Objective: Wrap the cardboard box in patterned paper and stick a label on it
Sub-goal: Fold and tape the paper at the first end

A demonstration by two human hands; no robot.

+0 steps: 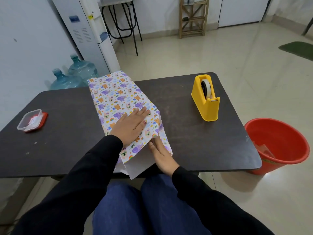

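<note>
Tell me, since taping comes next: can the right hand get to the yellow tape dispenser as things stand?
Probably yes: only bare table lies between the right hand and the tape dispenser.

Red bucket sits on the floor way off right of the right hand. Two blue water jugs and a water cooler are back beyond the left hand.
</note>
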